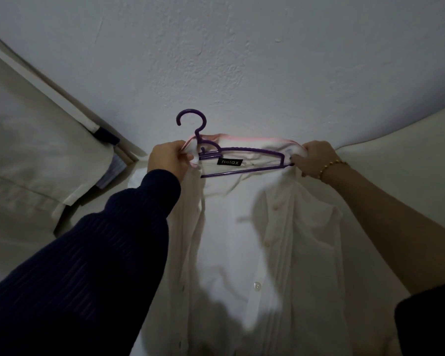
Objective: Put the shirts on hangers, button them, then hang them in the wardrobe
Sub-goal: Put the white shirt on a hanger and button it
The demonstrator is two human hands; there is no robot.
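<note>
White shirt (238, 235), purple hanger (252, 149) at its collar, black label (228, 162) "fintax"

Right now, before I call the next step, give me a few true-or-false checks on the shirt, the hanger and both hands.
1. The purple hanger lies in the open neck of the white shirt. True.
2. The hanger's hook is over a rail. False: it points up, hooked on nothing.
3. The shirt's front is buttoned shut. False: it lies open, with its buttons undone.
4. The left hand grips shirt fabric beside the hanger's hook. True.
5. The right hand hangs idle. False: its fingers grip the shirt at the hanger's far end.
</note>
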